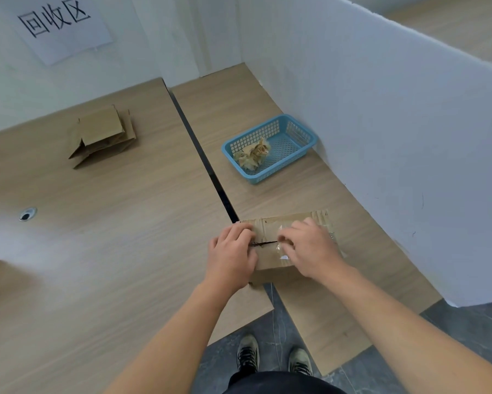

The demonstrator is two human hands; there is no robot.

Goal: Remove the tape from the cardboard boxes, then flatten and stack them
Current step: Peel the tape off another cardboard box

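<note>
A matte brown, rectangular cardboard box [271, 265] sits by the front-left corner of the wood-grain table [296, 194]. The left hand [232, 257], fingers curled, holds the box's left end. The right hand's [310, 251] bent fingers touch glossy clear tape [284, 256]; I cannot tell whether they pinch it.

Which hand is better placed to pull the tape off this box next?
Right, probably. The right hand has fingers on the clear tape atop the box, and the blue basket lies on its side; the left hand holds the box.
</note>
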